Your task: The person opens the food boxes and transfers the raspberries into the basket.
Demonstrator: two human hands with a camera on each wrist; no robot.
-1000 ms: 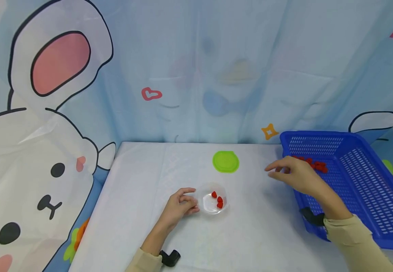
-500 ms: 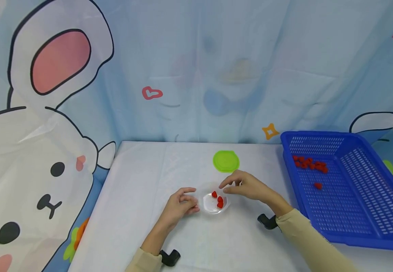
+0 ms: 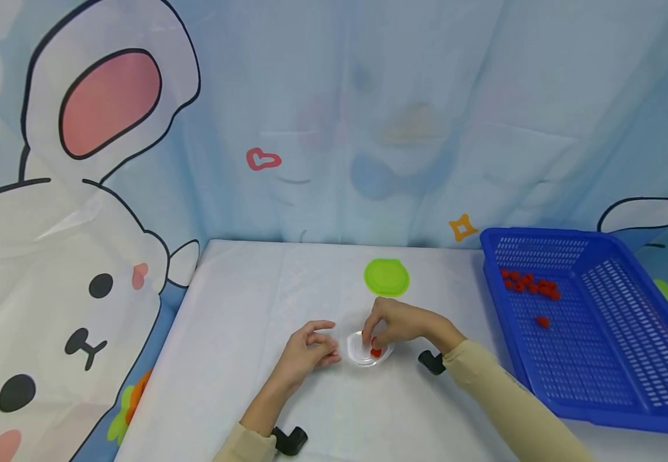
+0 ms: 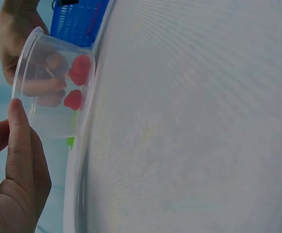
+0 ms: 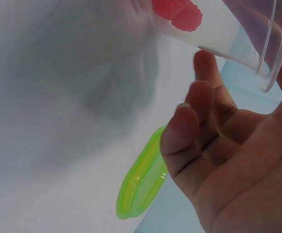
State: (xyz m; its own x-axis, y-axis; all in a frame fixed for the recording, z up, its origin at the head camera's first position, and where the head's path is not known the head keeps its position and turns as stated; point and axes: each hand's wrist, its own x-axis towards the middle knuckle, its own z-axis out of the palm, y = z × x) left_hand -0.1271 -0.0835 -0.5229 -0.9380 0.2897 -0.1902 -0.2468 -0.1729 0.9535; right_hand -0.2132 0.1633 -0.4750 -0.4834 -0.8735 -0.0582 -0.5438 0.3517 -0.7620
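Note:
A clear plastic cup stands on the white cloth with a few small red berry-like pieces at its bottom. Beside it on the left is my left hand, whose fingertip touches the cup's rim in the left wrist view. From the right, my right hand reaches down into the cup. Its thumb and index finger are inside, apart, close to the red pieces; no piece shows between them. The other fingers stay outside the cup wall.
Behind the cup lies a round green lid. A blue perforated basket stands on the right, with several red pieces near its far left corner and one apart. A printed curtain hangs behind.
My right hand has come left from the basket to the cup and lowered its thumb and index finger inside. The left hand has stayed at the cup's side.

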